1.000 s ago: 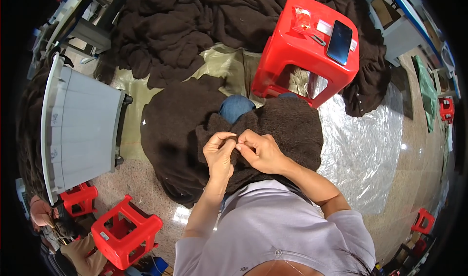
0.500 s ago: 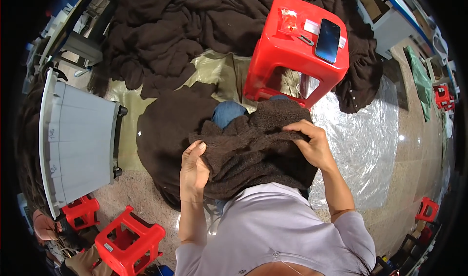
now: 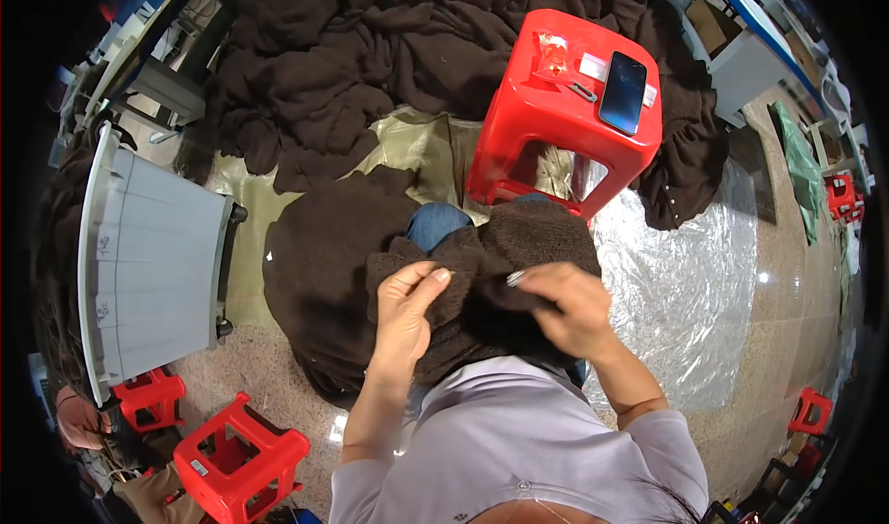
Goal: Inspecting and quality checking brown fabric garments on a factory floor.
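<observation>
A dark brown knit garment is spread over my lap, with a blue-clad knee showing through beside it. My left hand is closed in a pinch on a gathered fold of the knit, thumb and forefinger pressed together. Opposite it, my right hand is closed around a dark part of the same garment. That hand is somewhat blurred, and a small bright spot at its fingertips is too smeared to identify. The fabric between the two hands lies in deep shadow.
Ahead stands a red stool carrying a phone, a small metal tool and a red-and-clear packet. Brown fabric is heaped behind. A grey wheeled bin is left; plastic sheeting covers floor on the right.
Both hands have moved closer together over my lap. The left shifted right, and the right came inward and down. The stretch of knit held between them has bunched up.
</observation>
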Demonstrator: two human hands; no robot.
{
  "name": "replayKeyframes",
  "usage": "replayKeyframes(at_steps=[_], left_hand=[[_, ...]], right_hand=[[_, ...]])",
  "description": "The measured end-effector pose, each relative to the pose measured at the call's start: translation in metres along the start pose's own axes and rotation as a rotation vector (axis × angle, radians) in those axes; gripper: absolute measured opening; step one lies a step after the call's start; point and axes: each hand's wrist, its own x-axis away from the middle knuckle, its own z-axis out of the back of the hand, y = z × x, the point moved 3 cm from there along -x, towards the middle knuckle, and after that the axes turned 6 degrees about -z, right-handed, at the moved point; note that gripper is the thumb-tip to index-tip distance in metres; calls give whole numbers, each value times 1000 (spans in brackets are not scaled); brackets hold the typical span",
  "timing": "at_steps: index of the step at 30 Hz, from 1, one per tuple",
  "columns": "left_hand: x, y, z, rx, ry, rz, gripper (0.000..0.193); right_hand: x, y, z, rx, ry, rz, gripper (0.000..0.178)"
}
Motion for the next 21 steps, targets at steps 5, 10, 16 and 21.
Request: replayKeyframes(at_steps=[5,10,16,21], left_hand=[[8,-6,-10,-15,-102,13,11],[9,-6,-5,32,-75,-20,10],[12,-3,-5,-203,-85,-228,13],[13,11,1,-608,-348,-414,15]], right_hand=[[-4,-10,-37,-10,20,211,34],[-3,0,-47,22,18,242,34],[-11,2,-45,20,-105,151,39],[-22,11,-41,-312,-460,-287,39]])
